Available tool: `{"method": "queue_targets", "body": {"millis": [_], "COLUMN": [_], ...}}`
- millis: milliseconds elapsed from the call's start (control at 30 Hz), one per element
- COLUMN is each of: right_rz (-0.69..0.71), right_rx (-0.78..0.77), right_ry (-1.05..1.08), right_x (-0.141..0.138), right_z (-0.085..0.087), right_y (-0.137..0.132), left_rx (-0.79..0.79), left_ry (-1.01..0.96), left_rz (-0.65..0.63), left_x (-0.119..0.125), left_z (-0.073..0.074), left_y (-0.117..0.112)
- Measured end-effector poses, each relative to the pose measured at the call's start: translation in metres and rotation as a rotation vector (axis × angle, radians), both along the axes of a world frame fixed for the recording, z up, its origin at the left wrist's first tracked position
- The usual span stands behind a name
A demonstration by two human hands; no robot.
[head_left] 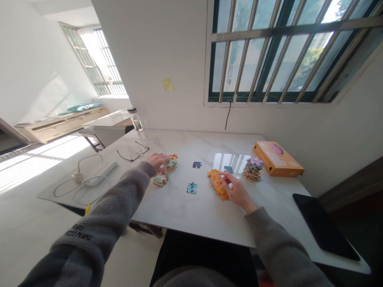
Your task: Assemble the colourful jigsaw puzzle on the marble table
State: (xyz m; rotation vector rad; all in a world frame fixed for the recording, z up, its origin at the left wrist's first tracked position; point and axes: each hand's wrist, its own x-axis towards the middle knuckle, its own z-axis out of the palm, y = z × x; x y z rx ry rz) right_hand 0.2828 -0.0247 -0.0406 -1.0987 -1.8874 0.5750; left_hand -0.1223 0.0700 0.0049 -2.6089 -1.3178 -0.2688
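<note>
- The left hand [157, 162] reaches over a small heap of jigsaw pieces [171, 162], fingers slightly spread and curled down onto it; whether it has hold of a piece, I cannot tell.
- The right hand [235, 190] lies half-closed at the end of a long orange cluster of puzzle pieces [217, 184], its fingertips [223, 175] on or just against the cluster. No firm grip shows.
- A second small heap of pieces [160, 179] lies just below the left hand, near the worktop's [191, 215] edge.
- Three single blue-green pieces lie well apart from one another: one [196, 164] between the hands, one [192, 188] nearer the person, and one [228, 169] just past the right fingers.
- A tall stack of pieces [253, 169] stands beyond the right hand, beside an orange puzzle box [278, 159] at the far edge.
- Light fingertip contact seems best here: the pieces look thin and loosely heaped, so a flat palm could easily slide or topple them.
- The spacing on the marble-look surface helps, since each colour group stays separate and easy to sort by eye.
- Further off lie glasses [133, 152] left of the hands, a clear bottle [135, 119] past them, and a black tablet [323, 227] at the right.
</note>
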Motion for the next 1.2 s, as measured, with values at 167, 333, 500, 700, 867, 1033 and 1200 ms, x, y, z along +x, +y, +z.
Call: {"method": "queue_targets", "body": {"millis": [167,333,500,700,867,1033,1200], "right_rz": [-0.019,0.033,0.254,0.272,0.323,0.36,0.391], "right_rx": [0.007,0.046,-0.087,-0.099,-0.077,-0.054,0.007], "right_ry": [-0.016,-0.001,-0.016,-0.092,-0.141,-0.139,-0.143], "right_x": [0.0,-0.027,-0.099,-0.174,-0.202,-0.215,-0.218], "right_z": [-0.002,0.009,0.013,-0.001,-0.005,-0.01,-0.011], "right_y": [0.0,0.018,0.069,0.133,0.152,0.153,0.149], "left_rx": [0.045,0.055,0.043,0.042,0.003,-0.015,-0.031], "left_ry": [-0.028,-0.035,-0.135,-0.17,-0.255,-0.313,-0.377], "left_rz": [0.002,0.018,0.082,0.143,0.059,0.042,0.021], "left_x": [0.004,0.001,-0.003,-0.005,-0.008,-0.011,-0.012], "left_z": [-0.005,-0.011,-0.017,-0.024,-0.025,-0.026,-0.03], "left_y": [-0.004,-0.002,-0.001,-0.002,-0.002,0.001,0.004]}}
